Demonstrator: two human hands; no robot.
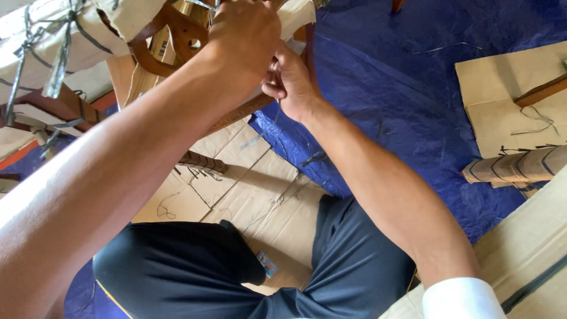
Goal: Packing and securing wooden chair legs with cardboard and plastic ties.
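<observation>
Nearest the camera are the person's dark trousers (195, 272), knees drawn up over flattened cardboard sheets (248, 189) that lie on a blue tarpaulin (413, 106) spread on the floor. Both bare forearms reach up and away from there toward a wooden furniture frame (177, 41), the landmark for everything else.

The left hand (245, 38) lies over the near edge of the frame with its fingers curled shut on the paper wrapping there; what lies under the palm is hidden. The right hand (292, 82), just beside it on the frame's right, has its fingers pinched closed on something thin, which may be a dark strap or string, though I cannot tell for sure.

To the left of the frame's bare brown curve, a padded part (53, 35) is already covered in pale paper and bound with dark straps (59, 65). The brown wood between the hands and below them is still uncovered, so the wrapping looks partly done, with the section under the hands being tied now.

Farther off, right of the frame, a wrapped and banded piece (514, 168) lies finished beside more cardboard (508, 94).
</observation>
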